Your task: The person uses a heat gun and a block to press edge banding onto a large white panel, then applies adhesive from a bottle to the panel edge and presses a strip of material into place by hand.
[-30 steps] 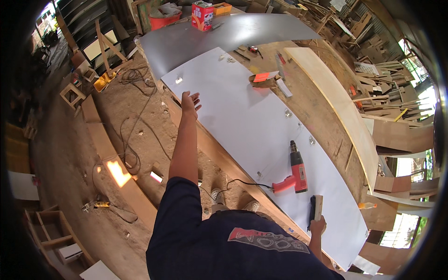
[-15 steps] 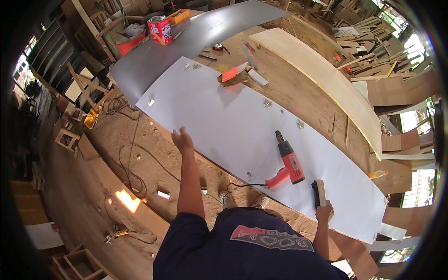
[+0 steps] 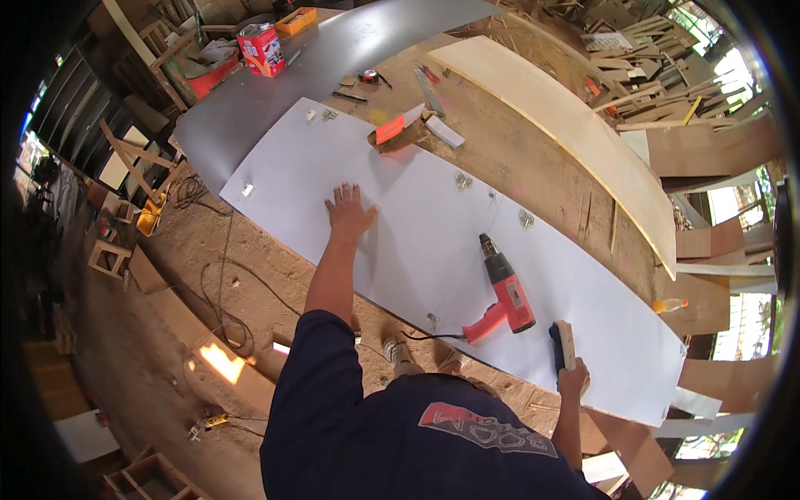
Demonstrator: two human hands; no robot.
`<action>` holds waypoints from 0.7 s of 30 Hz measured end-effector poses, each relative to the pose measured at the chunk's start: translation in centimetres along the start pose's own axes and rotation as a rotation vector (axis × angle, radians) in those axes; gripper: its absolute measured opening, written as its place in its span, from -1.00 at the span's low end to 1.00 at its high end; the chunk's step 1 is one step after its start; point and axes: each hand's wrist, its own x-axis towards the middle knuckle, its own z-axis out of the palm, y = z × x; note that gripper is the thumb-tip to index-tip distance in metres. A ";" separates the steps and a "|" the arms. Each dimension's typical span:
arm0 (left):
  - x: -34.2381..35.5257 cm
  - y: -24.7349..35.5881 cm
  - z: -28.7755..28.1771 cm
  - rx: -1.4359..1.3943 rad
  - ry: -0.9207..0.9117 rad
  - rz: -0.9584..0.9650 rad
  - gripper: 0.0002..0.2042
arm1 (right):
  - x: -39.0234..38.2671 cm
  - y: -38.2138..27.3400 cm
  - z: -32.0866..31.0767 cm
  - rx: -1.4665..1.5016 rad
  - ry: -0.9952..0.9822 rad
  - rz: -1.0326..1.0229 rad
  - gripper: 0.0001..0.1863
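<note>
A long white panel (image 3: 417, 233) lies in front of me, with several small metal hinges (image 3: 463, 182) on it. My left hand (image 3: 352, 212) rests on the panel's left half, fingers spread. My right hand (image 3: 573, 378) grips a brush (image 3: 563, 342) with a pale wooden back and dark lower part, at the panel's near right. Between my hands a red and black heat gun (image 3: 508, 300) lies on its side, its black cord trailing over the near edge. A folded piece with an orange face (image 3: 389, 127) sits at the far edge.
A pale curved board (image 3: 567, 117) lies beyond the panel. A dark sheet (image 3: 208, 133) carries a red can (image 3: 260, 50) at the back. Tape measure (image 3: 369, 76) and hand tools are nearby. Cords (image 3: 225, 321) snake over the dirt floor at left; wood offcuts pile at right.
My left hand has moved from over the panel's near edge onto its surface, farther right, fingers spreading. My right hand still holds the brush, slightly shifted. The whole view has shifted.
</note>
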 end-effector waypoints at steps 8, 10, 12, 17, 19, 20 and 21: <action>-2.4 5.7 1.1 0.106 -0.035 0.178 0.09 | 0.6 -0.4 0.1 -0.003 0.024 -0.007 -0.75; -3.1 6.3 2.5 0.017 -0.022 0.178 0.14 | 0.8 -0.6 -0.2 -0.003 0.017 -0.015 -0.75; -2.2 6.7 2.4 0.024 -0.053 0.161 0.14 | 1.0 -1.0 -0.2 0.002 -0.001 0.002 -0.74; -2.0 7.7 2.1 0.002 -0.083 0.131 0.14 | 1.6 -1.3 -0.7 0.011 -0.005 0.012 -0.74; -2.4 7.9 2.3 -0.010 -0.068 0.125 0.15 | 1.6 -1.5 -0.7 -0.006 -0.021 0.002 -0.73; -3.2 8.6 2.9 -0.003 -0.070 0.133 0.15 | 1.4 -1.5 -0.7 -0.002 -0.023 0.011 -0.73; -4.9 10.2 3.2 0.035 -0.096 0.234 0.15 | 1.2 -1.4 -0.8 0.005 -0.019 0.013 -0.73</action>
